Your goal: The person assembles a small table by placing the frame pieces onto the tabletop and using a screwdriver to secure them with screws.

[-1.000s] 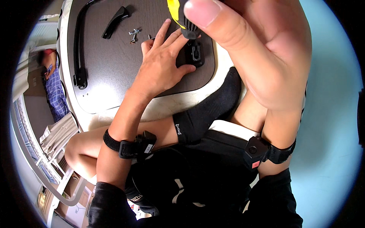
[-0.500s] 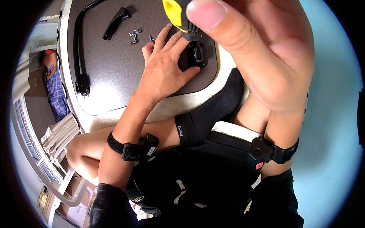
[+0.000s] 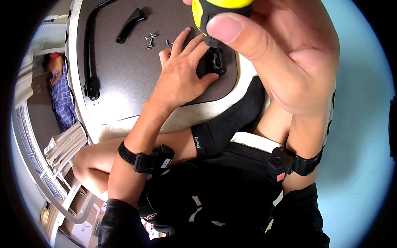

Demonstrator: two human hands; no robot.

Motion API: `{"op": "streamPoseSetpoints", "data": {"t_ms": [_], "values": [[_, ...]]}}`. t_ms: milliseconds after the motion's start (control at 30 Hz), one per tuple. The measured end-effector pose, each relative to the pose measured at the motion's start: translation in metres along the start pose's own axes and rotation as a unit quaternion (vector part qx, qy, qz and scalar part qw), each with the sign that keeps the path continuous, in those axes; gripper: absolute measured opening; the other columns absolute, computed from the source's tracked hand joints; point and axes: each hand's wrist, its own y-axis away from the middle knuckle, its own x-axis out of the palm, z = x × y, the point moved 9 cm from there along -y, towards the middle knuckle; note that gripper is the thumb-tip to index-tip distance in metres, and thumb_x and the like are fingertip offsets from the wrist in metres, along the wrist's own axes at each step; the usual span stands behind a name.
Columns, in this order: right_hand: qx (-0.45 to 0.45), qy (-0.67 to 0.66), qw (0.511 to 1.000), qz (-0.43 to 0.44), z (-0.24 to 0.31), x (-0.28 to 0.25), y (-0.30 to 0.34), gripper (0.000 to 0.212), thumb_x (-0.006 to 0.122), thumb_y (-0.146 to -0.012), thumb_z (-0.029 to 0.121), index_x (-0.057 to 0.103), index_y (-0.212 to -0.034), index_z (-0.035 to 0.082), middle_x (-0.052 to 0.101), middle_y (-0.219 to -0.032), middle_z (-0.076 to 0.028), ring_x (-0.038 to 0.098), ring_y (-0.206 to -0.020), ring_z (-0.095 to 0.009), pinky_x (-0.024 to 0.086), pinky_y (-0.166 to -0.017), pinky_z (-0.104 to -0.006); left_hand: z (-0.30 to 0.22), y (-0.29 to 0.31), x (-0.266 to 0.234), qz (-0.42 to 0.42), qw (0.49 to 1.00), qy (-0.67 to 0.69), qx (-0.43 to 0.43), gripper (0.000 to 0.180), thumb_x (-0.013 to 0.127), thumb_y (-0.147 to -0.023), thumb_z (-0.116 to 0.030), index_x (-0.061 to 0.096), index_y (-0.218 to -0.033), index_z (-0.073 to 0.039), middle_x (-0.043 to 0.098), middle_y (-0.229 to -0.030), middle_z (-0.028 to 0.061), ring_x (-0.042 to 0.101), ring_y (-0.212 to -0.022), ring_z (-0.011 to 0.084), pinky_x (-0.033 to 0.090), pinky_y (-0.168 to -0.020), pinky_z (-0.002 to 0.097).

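Note:
My right hand (image 3: 289, 53), large and close to the camera, is closed around a yellow-and-black screwdriver (image 3: 223, 4). The tool points down over a black plastic leg bracket (image 3: 215, 62) on the dark board (image 3: 128, 82); its tip is hidden. My left hand (image 3: 182, 70) lies palm down on the board with its fingers spread. Its thumb touches the near end of the bracket, and its index finger rests along the bracket's left side. Several small silver screws (image 3: 151, 39) lie beyond the left fingers, and another screw (image 3: 168, 43) sits close to the fingertips.
A black bent tube leg (image 3: 89, 62) runs along the board's left side. Near it lies a curved black piece (image 3: 131, 25). My black-socked foot (image 3: 244, 99) is by the board's near right edge. Another person (image 3: 61, 91) in blue checks is at far left.
My right hand has turned and shifted slightly, showing more of the screwdriver's yellow handle. The left hand keeps its place against the bracket. The whole view has shifted a little.

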Motion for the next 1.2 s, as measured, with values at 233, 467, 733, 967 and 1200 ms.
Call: {"op": "streamPoseSetpoints", "data": {"t_ms": [233, 467, 733, 967, 1200], "values": [[0.001, -0.020, 1.000, -0.020, 0.000, -0.005, 0.000, 0.044, 0.067, -0.089, 0.013, 0.046, -0.123, -0.005, 0.057, -0.107, -0.012, 0.056, -0.096, -0.016, 0.045, -0.087, -0.0264, -0.004, 0.001, -0.006, 0.009, 0.999, -0.017, -0.025, 0.066, 0.080, -0.069, -0.024, 0.052, -0.128, -0.013, 0.054, -0.133, 0.0067, 0.034, -0.137, 0.0291, 0.028, -0.104, 0.0451], [0.003, -0.053, 0.998, -0.046, -0.005, -0.012, -0.002, 0.044, 0.068, -0.088, 0.013, 0.046, -0.123, -0.005, 0.058, -0.106, -0.012, 0.056, -0.096, -0.016, 0.045, -0.087, -0.0264, -0.008, 0.003, -0.012, -0.043, 0.999, 0.012, -0.019, 0.069, 0.082, -0.067, -0.020, 0.051, -0.129, -0.015, 0.057, -0.126, 0.0066, 0.041, -0.132, 0.0268, 0.028, -0.102, 0.0439], [0.000, -0.079, 0.995, -0.056, -0.006, -0.014, -0.005, 0.044, 0.068, -0.088, 0.013, 0.046, -0.122, -0.004, 0.058, -0.106, -0.012, 0.056, -0.095, -0.016, 0.045, -0.086, -0.0264, -0.008, 0.003, -0.015, -0.083, 0.996, 0.007, -0.014, 0.067, 0.083, -0.066, -0.021, 0.054, -0.125, -0.013, 0.059, -0.123, 0.0097, 0.043, -0.130, 0.0256, 0.029, -0.101, 0.0413], [-0.004, -0.080, 0.995, -0.052, -0.008, -0.012, -0.006, 0.044, 0.068, -0.088, 0.013, 0.046, -0.122, -0.004, 0.058, -0.105, -0.012, 0.056, -0.095, -0.016, 0.045, -0.086, -0.0264, -0.011, 0.002, -0.017, -0.087, 0.996, 0.008, -0.004, 0.066, 0.083, -0.065, -0.020, 0.056, -0.124, -0.011, 0.059, -0.122, 0.0119, 0.045, -0.127, 0.0256, 0.030, -0.099, 0.0390], [-0.012, -0.089, 0.994, -0.060, -0.009, -0.012, -0.007, 0.044, 0.068, -0.088, 0.012, 0.046, -0.122, -0.004, 0.058, -0.104, -0.012, 0.056, -0.094, -0.016, 0.045, -0.086, -0.0264, -0.001, 0.001, -0.020, -0.103, 0.995, 0.013, 0.001, 0.062, 0.082, -0.066, -0.017, 0.058, -0.123, -0.010, 0.057, -0.124, 0.0135, 0.051, -0.118, 0.0257, 0.033, -0.096, 0.0361]]}}
